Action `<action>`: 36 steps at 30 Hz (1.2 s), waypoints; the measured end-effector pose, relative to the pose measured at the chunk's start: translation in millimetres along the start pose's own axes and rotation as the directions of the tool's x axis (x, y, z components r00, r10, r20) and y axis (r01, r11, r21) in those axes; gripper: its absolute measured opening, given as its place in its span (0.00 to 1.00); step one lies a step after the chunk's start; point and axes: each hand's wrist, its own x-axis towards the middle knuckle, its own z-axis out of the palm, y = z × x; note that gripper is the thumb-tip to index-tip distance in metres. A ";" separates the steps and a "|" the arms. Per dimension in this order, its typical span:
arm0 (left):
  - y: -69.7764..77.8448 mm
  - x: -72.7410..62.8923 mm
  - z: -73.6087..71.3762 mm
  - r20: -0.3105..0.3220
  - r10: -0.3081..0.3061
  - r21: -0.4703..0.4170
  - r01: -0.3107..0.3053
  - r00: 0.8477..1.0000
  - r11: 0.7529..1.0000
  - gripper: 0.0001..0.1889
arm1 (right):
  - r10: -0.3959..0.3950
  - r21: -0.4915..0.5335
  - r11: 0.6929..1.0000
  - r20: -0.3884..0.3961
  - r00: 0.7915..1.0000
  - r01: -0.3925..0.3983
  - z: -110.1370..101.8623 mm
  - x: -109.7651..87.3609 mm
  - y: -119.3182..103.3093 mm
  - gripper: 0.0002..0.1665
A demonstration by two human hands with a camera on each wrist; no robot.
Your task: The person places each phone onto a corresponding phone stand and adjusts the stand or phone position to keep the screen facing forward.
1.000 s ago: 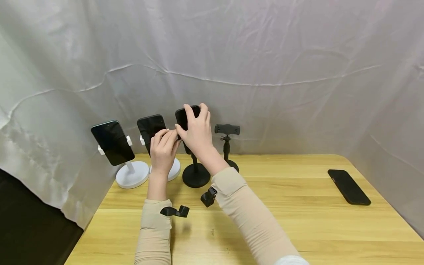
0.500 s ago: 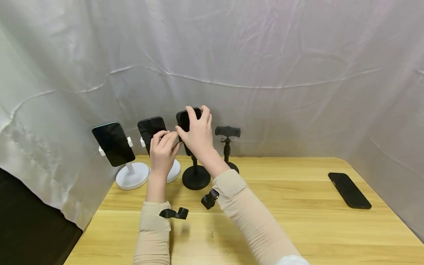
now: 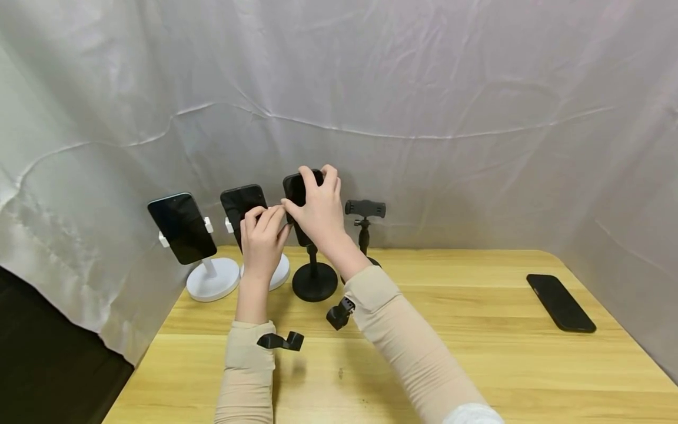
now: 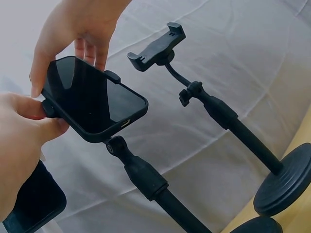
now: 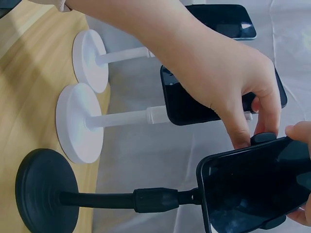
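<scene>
A black smartphone sits tilted upright in the clamp of a black phone stand with a round base. My right hand holds this phone by its upper part, the fingers bent over its top and far edge. At the phone's left edge, my left hand pinches the side arm of the clamp between thumb and finger. The left wrist view shows the opposite clamp arm against the phone's other edge. In the right wrist view, the phone fills the lower right corner, and the right fingertips show at the frame's edge.
To the left, two white stands hold phones: the outer phone and the inner phone, partly behind my left hand. A second black stand with a bare clamp stands just right. Another phone lies far right on the wooden table.
</scene>
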 end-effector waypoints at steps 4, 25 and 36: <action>-0.2 -1.5 -0.2 0.018 -0.006 0.014 0.006 1.000 1.000 0.16 | 0.010 -0.009 1.000 0.016 1.000 -0.010 -0.7 -0.2 -0.9 0.36; 2.6 0.3 1.4 0.006 0.008 -0.035 -0.008 1.000 0.999 0.15 | -0.019 -0.036 0.999 -0.042 0.999 0.018 6.7 -1.1 5.6 0.36; 0.4 -3.0 2.5 0.006 -0.025 -0.080 0.026 1.000 0.996 0.15 | -0.033 -0.034 0.999 -0.079 0.996 0.030 13.6 -0.4 8.2 0.36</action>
